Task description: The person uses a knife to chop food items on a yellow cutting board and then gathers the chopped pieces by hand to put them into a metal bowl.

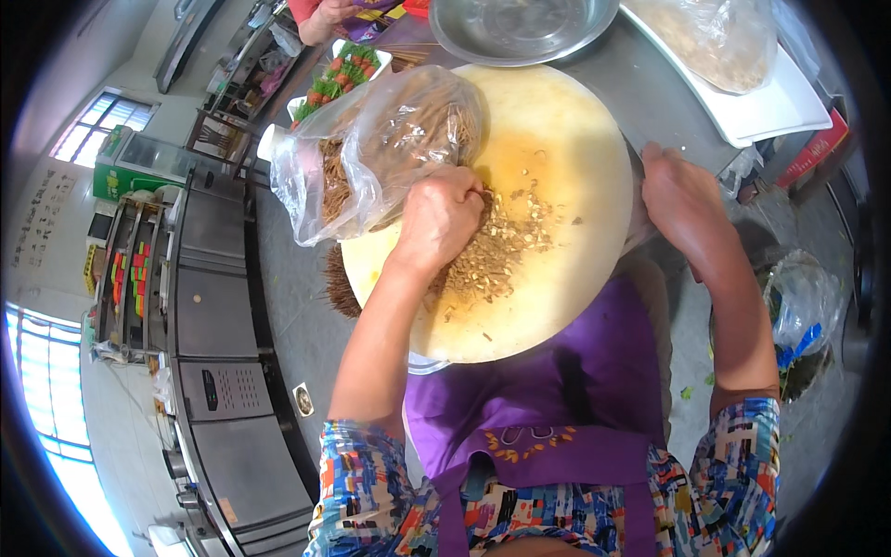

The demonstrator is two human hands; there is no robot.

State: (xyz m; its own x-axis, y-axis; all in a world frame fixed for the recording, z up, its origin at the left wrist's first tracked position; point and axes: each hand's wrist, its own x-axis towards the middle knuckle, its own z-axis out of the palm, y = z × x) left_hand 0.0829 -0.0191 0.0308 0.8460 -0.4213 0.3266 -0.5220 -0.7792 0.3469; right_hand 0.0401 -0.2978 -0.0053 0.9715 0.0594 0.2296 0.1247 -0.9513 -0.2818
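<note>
My left hand (443, 214) rests with curled fingers at the upper left of a pile of chopped brown pieces (491, 261). Its fingertips are hidden, so whether it grips any pieces does not show. The pile lies on a thick round chopping board (578, 278) in front of me. A clear plastic bag (411, 132) of thin brown strips leans over the board's far left, just beyond this hand. Past the board's right edge, my right hand (682, 184) is curled; a blurred greyish shape lies beside it, and what the fingers hold cannot be made out.
Behind the board stands a steel basin (522, 31). A white tray (773, 111) bears a bag of pale food (724, 49). White trays of skewered greens (341, 76) sit at far left, near another person's hand (337, 10). A bristly brown brush-like thing (340, 282) shows beside the board.
</note>
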